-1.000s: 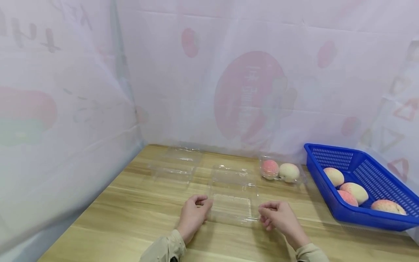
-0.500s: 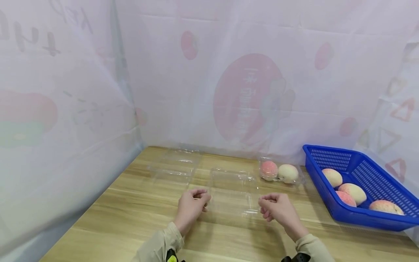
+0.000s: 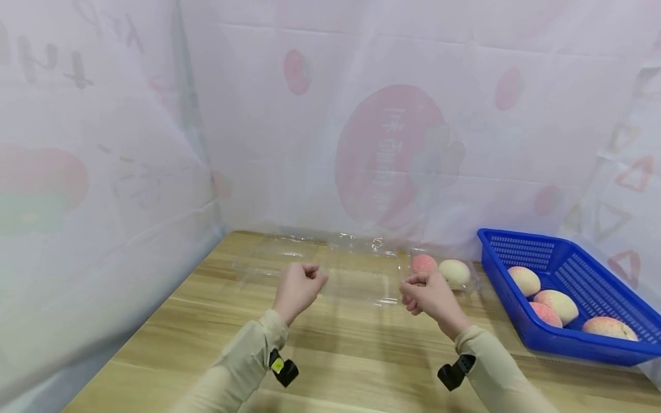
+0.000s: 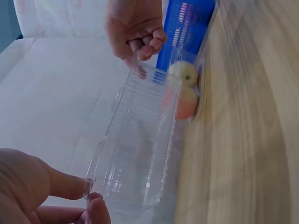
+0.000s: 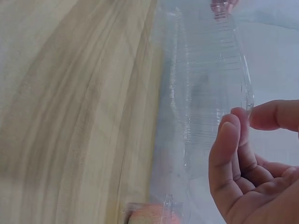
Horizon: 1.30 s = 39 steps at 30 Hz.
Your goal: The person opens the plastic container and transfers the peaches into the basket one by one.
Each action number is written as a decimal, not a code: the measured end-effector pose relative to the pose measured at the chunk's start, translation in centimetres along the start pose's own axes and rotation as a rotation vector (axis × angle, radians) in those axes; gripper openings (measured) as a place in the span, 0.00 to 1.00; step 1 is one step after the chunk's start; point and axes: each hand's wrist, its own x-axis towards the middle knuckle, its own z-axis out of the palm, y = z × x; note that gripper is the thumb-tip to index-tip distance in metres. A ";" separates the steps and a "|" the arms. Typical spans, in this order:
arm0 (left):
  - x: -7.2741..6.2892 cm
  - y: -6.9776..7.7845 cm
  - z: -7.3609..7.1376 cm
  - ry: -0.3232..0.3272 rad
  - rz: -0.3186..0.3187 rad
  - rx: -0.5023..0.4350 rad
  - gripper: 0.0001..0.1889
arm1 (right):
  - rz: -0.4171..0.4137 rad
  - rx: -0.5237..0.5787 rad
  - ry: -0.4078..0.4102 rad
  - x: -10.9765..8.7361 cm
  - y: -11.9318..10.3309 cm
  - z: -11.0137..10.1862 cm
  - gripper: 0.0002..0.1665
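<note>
A clear plastic clamshell box [image 3: 361, 284] spans the space between both hands over the table, its rim facing the person. My left hand [image 3: 299, 292] pinches one side of that rim between thumb and fingers, as the left wrist view shows up close. On the opposite side my right hand [image 3: 431, 298] pinches the rim the same way, with the thumb [image 5: 275, 115] against the plastic edge. Nothing is visible inside this box. Behind the right hand, another clear box holds a pink peach [image 3: 424, 264] and a pale peach [image 3: 454, 273].
Another clear plastic box [image 3: 279, 261] lies at the back left of the wooden table [image 3: 341, 355]. At the right stands a blue basket [image 3: 594, 350] with several peaches. White printed cloth [image 3: 268, 143] hangs behind the table and along both sides.
Both hands have carried the clear box away from the person, toward the back of the table. It now stands nearly level with the other two boxes. Basket and peaches have stayed put.
</note>
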 end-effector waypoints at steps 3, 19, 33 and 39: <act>1.3 0.4 -0.2 -0.004 0.029 0.147 0.10 | 0.022 0.011 -0.019 1.2 0.0 0.2 0.11; 5.7 0.3 0.7 -0.112 -0.067 0.533 0.14 | 0.177 0.095 -0.102 5.8 1.9 2.2 0.12; 4.2 0.2 2.0 -0.086 0.087 0.525 0.19 | 0.178 0.088 -0.142 5.8 2.5 3.0 0.18; 3.2 0.7 2.6 -0.094 0.126 0.515 0.06 | 0.181 0.051 -0.131 5.0 3.1 2.2 0.25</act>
